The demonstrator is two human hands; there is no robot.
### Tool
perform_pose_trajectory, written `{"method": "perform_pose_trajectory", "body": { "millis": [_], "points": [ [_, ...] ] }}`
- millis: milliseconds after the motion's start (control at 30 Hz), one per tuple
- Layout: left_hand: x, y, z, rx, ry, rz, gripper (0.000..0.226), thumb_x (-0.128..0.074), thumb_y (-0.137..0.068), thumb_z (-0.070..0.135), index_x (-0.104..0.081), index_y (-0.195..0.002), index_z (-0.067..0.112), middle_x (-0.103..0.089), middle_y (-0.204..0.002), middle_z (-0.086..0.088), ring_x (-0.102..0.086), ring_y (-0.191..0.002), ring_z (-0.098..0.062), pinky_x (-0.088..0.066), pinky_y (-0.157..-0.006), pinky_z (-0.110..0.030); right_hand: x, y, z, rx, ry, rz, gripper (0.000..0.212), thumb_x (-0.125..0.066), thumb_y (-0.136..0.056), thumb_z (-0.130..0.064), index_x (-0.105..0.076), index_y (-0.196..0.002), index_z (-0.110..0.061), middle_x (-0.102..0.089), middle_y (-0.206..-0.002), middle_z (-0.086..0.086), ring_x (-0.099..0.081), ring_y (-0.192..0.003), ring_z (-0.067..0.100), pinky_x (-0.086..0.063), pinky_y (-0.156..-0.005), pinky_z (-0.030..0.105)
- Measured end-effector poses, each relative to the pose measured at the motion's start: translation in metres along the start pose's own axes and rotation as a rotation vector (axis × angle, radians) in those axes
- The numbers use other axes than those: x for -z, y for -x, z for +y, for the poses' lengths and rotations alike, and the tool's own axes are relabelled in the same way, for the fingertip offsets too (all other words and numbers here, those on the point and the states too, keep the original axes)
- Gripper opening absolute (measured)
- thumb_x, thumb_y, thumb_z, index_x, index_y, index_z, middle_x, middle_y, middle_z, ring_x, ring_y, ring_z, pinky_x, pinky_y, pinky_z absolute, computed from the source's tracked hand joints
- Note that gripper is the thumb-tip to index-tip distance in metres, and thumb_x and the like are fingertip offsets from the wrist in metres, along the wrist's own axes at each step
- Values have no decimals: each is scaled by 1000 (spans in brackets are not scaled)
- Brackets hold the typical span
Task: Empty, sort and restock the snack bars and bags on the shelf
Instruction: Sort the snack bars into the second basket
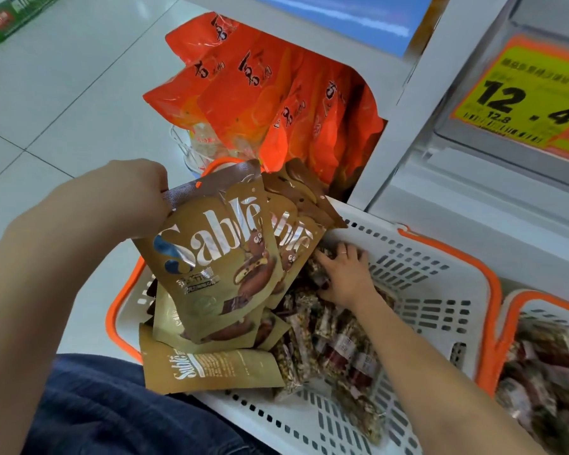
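Note:
My left hand [138, 188] pinches the top edges of several gold Sablé snack bags [211, 251] and holds them fanned above a white basket with an orange rim [440, 267]. More Sablé bags [207, 366] lie in the basket's near left corner. My right hand [345, 274] reaches down into the basket, fingers spread on a pile of clear-wrapped snack bars [329, 349]. Whether it grips one I cannot tell.
Orange snack bags [276, 103] lean against the white shelf unit [418, 133] behind the basket. A second orange-rimmed basket [539, 366] with wrapped snacks sits at the right. A yellow price tag [523, 100] hangs on the shelf. Tiled floor lies to the left, my knee below.

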State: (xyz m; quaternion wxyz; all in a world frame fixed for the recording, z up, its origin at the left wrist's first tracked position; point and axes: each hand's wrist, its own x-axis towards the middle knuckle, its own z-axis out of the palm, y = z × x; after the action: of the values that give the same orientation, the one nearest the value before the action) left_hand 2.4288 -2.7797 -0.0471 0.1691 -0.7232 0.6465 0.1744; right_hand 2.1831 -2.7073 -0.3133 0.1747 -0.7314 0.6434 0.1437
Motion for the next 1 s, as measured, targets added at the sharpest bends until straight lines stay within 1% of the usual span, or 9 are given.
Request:
{"method": "perform_pose_trajectory", "body": {
  "millis": [67,133,267,367,433,667,800,900,1000],
  "points": [
    [-1,-2,2,2,-14,2,12,-52,-94,11,-56,-104,4,-55,-86,-16,-49,-65,-23,-47,-65,-33,-7,4,-1,16,11,-26,95,-68,-77,-45,-6,-149,-42,-22,-148,18,-17,-136,38,-20,-109,53],
    [-1,-2,5,-1,-22,7,9,-52,-94,11,-54,-101,6,-52,-81,-13,-47,-62,-21,-42,-59,-30,-11,8,-5,19,8,-27,92,-65,-82,-39,-2,-149,-43,-16,-151,18,-10,-139,38,-17,-112,58],
    [0,2,11,-7,-29,1,7,-51,-95,11,-50,-100,6,-49,-77,-11,-44,-59,-19,-31,-49,-26,-4,9,-9,112,34,0,72,-54,-91,-21,-15,-146,-48,-14,-153,19,-6,-140,41,-13,-111,62],
    [2,5,14,0,-32,-4,8,-51,-95,10,-51,-101,6,-54,-88,-15,-44,-60,-19,-30,-48,-25,-5,8,-6,189,25,-83,75,-45,-92,-4,-19,-143,-52,10,-158,13,5,-142,44,-14,-112,64],
    [2,7,16,4,-39,0,8,-50,-95,9,-52,-103,6,-54,-88,-14,-44,-61,-19,-30,-48,-25,-6,4,-4,184,15,-125,79,-43,-91,0,-17,-143,-55,19,-158,8,8,-142,44,-17,-110,67],
    [6,10,23,-9,-91,6,12,-49,-95,8,-52,-106,5,-47,-78,-9,-44,-58,-19,-28,-47,-25,-4,19,12,181,-12,-135,90,-58,-85,-6,-11,-144,-55,12,-158,12,-2,-141,43,-28,-107,63],
    [9,13,24,-16,-78,2,18,-51,-94,7,-55,-111,2,-50,-79,-13,-46,-60,-20,-36,-49,-25,-7,55,36,127,-98,-168,91,-67,-83,-12,-12,-145,-50,10,-158,8,-6,-142,40,-37,-105,54],
    [9,18,23,-17,-75,1,22,-52,-93,5,-56,-114,-1,-48,-78,-14,-51,-67,-26,-42,-51,-27,-9,86,47,119,-278,-95,90,-71,-77,-17,-17,-142,-47,6,-155,-1,-11,-140,37,-39,-104,49],
    [7,23,23,-30,-67,5,22,-52,-93,4,-55,-114,-3,-47,-78,-14,-54,-78,-32,-45,-54,-30,-2,119,46,74,-608,101,83,-72,-70,-21,-22,-123,-59,0,-148,-17,-18,-138,31,-39,-104,45]
  ]
}}
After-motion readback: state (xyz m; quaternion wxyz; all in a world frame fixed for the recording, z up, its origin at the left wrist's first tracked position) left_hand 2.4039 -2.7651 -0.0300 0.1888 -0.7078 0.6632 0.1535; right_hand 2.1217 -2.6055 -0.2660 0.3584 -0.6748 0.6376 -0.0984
